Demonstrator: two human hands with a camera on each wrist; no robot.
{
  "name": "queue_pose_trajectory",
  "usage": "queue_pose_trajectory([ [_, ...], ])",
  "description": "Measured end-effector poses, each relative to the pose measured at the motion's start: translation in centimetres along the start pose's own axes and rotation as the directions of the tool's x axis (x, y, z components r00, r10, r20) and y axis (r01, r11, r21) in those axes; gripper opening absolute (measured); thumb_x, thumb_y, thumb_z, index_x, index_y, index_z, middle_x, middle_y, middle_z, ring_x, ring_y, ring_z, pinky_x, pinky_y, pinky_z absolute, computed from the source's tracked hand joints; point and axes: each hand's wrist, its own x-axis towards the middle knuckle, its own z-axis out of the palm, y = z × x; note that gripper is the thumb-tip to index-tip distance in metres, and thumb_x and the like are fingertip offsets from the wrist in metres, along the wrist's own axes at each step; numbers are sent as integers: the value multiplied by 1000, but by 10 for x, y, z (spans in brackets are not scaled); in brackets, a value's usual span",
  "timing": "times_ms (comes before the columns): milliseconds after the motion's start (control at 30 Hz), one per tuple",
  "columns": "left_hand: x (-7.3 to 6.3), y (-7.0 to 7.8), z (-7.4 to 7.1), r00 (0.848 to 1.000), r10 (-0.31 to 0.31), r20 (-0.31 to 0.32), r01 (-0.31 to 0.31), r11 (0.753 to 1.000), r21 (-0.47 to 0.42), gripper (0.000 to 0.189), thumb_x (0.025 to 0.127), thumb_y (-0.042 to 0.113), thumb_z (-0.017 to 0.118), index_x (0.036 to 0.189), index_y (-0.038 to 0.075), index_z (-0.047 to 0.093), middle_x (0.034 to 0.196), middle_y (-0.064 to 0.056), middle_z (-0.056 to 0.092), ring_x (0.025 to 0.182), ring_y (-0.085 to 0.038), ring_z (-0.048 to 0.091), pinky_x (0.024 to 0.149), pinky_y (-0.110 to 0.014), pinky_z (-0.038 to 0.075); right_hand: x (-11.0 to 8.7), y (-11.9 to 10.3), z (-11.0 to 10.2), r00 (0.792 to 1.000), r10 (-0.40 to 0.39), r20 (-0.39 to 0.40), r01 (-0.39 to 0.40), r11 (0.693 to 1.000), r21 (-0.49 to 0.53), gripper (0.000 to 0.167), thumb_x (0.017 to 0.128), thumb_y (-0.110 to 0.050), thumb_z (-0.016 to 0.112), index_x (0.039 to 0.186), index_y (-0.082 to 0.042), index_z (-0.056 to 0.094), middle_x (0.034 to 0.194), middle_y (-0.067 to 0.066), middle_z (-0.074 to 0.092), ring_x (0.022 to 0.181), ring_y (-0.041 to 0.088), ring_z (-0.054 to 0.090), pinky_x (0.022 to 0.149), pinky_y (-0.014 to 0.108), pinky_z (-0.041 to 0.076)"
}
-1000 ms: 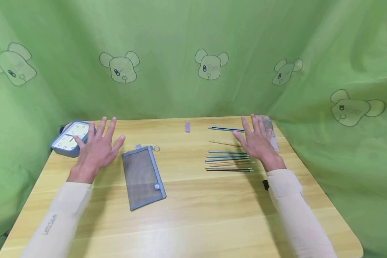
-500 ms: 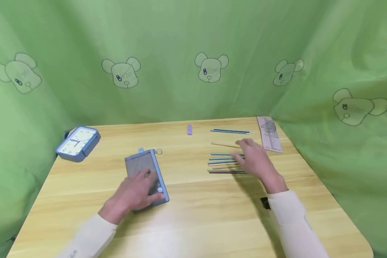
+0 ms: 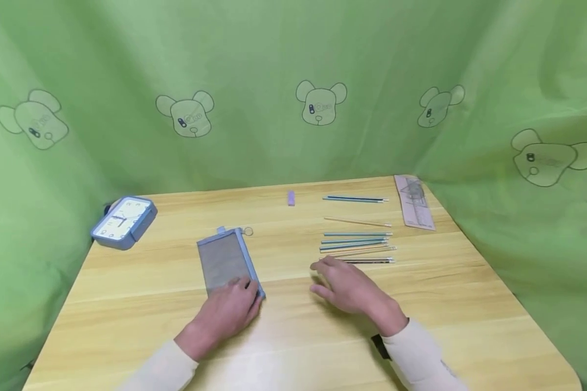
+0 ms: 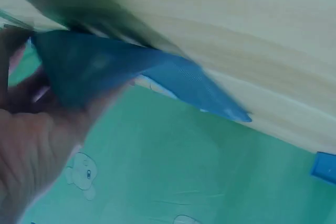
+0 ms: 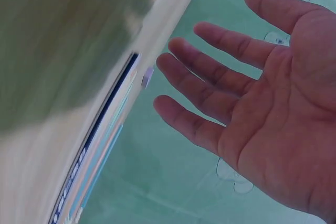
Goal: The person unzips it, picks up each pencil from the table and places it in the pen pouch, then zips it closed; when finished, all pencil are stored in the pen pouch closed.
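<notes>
A blue-edged mesh zip pouch [image 3: 223, 259] lies left of the table's middle, its zip along the right side. My left hand [image 3: 227, 312] grips its near right corner between thumb and fingers. The left wrist view has the pouch [image 4: 100, 66] bent up at the held end, rising off the wood. My right hand [image 3: 352, 288] hovers just in front of a row of pencils [image 3: 357, 240], holding nothing. In the right wrist view that hand [image 5: 252, 87] is palm-on with its fingers spread and nearly straight.
Farther back lie a pair of pencils [image 3: 354, 199], a single pencil [image 3: 357, 221] and a purple eraser [image 3: 291, 198]. A ruler set [image 3: 415, 202] is at the far right corner. A blue clock [image 3: 124, 222] stands far left. Green curtain [image 3: 254, 157] walls the table's back and sides.
My left hand came from beside the clock down to the pouch and took hold of its near corner. My right hand moved from over the pencils toward me and left.
</notes>
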Motion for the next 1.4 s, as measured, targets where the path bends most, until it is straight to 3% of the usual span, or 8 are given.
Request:
queue_pose_trajectory([
  [133, 2, -3, -5, 992, -39, -123, 14, 981, -196, 17, 106, 13, 64, 90, 9, 65, 75, 2, 62, 60, -7, 58, 52, -16, 51, 3, -9, 8, 1000, -24, 6, 24, 1000, 20, 48, 106, -32, 69, 143, -2, 64, 144, 19, 66, 132, 38, 65, 112, 55, 56],
  [300, 5, -10, -23, 970, -91, -227, -11, 910, -414, 10, 101, 5, 68, 95, 10, 63, 80, 0, 66, 68, -5, 57, 58, -15, 51, 6, -18, 6, 998, -45, -54, 46, 999, 29, 51, 106, -34, 69, 147, -3, 62, 148, 19, 64, 135, 38, 64, 113, 55, 55],
  [467, 17, -17, -47, 946, -112, -305, -112, 770, -629, 6, 100, 2, 69, 105, 6, 69, 90, -9, 74, 75, -9, 62, 63, -22, 55, 12, -31, -5, 963, -105, -248, 121, 991, 49, 57, 107, -40, 65, 155, -9, 55, 153, 13, 61, 141, 34, 61, 117, 53, 53],
  [633, 27, -26, -59, 958, -118, -263, -145, 591, -793, 5, 105, 3, 63, 109, 5, 65, 93, -11, 74, 76, -11, 61, 64, -22, 54, 20, -51, -15, 890, -187, -416, 238, 968, 75, 51, 106, -35, 68, 149, -8, 60, 146, 10, 66, 135, 29, 65, 113, 49, 56],
  [767, 32, -33, -61, 973, -79, -215, -142, 527, -838, 5, 105, 1, 61, 110, 3, 60, 98, -13, 70, 82, -14, 62, 70, -23, 55, 26, -64, -17, 852, -224, -473, 284, 957, 59, 44, 103, -29, 73, 140, -6, 66, 136, 9, 71, 126, 26, 69, 108, 44, 60],
  [933, 36, -43, -64, 988, -7, -156, -127, 555, -822, 5, 107, 5, 61, 105, 7, 56, 89, -4, 54, 76, -11, 48, 64, -23, 44, 35, -73, -16, 815, -257, -519, 315, 949, 25, 35, 101, -22, 76, 132, -7, 71, 127, 8, 74, 117, 23, 73, 102, 42, 62],
  [1200, 38, -54, -81, 995, 35, -91, -90, 689, -719, 7, 103, 8, 69, 101, 12, 64, 97, -2, 71, 93, -14, 71, 79, -31, 64, 46, -94, -21, 786, -326, -525, 372, 928, -19, 28, 99, -20, 78, 124, -7, 74, 119, 6, 76, 106, 22, 74, 92, 40, 63],
  [1400, 34, -63, -94, 996, 24, -82, -73, 736, -673, 3, 101, 11, 73, 99, 12, 70, 98, -1, 74, 92, -15, 73, 82, -34, 65, 54, -104, -23, 779, -372, -505, 388, 918, -78, 26, 97, -18, 81, 120, -8, 75, 114, 4, 76, 100, 19, 72, 90, 38, 63],
])
